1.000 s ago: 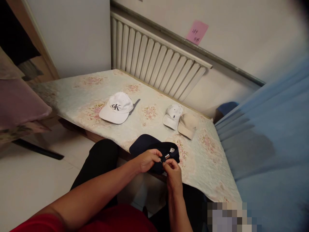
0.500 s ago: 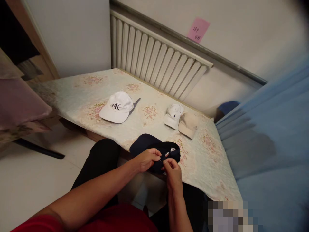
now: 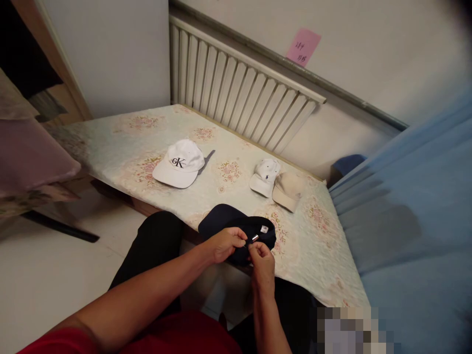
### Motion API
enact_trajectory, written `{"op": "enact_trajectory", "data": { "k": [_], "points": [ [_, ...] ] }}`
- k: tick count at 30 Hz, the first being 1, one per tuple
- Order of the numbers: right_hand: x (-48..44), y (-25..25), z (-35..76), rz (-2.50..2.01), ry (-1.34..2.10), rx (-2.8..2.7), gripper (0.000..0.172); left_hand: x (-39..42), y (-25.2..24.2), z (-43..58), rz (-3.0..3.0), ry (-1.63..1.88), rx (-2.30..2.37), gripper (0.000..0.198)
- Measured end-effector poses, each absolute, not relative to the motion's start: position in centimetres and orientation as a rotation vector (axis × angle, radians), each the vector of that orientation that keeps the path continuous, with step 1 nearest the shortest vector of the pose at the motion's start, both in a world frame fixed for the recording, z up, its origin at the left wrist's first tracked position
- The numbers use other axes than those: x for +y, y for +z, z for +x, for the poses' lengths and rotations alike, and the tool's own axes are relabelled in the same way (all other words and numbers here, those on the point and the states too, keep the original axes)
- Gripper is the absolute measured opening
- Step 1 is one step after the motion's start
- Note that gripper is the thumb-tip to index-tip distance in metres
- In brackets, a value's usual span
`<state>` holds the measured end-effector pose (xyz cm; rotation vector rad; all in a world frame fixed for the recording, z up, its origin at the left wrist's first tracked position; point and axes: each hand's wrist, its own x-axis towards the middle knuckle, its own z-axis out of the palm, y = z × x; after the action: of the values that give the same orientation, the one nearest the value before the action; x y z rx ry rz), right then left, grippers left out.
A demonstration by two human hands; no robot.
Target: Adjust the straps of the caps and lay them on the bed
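A dark navy cap [image 3: 221, 220] lies upturned at the near edge of the bed, its brim pointing left and its inside showing a white label [image 3: 264, 229]. My left hand [image 3: 226, 244] pinches the back strap of the cap, left of a small shiny metal buckle [image 3: 255, 238]. Close by on the right, my right hand [image 3: 262, 260] is closed in a pinch on the same strap area. The fingertips hide most of the strap itself.
On the floral bed cover [image 3: 228, 142] rest a white cap with black letters [image 3: 183, 160], a smaller white cap [image 3: 266, 174] and a beige cap [image 3: 288, 188]. A radiator [image 3: 236, 83] stands behind. To the right hangs a blue curtain [image 3: 413, 236].
My right hand has shifted very slightly left and turned a little. The buckle and the label inside the navy cap show more plainly. The other caps have not moved.
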<state>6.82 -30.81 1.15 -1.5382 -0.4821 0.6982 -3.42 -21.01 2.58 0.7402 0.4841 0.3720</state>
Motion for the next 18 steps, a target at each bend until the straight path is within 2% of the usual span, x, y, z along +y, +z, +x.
{"op": "enact_trajectory", "data": {
  "k": [18],
  "points": [
    [-30.64, 1.30, 6.83, -1.470, 0.777, -0.436, 0.029, -21.28, 3.11, -3.73, 0.738, 0.372, 0.461, 0.028]
  ]
}}
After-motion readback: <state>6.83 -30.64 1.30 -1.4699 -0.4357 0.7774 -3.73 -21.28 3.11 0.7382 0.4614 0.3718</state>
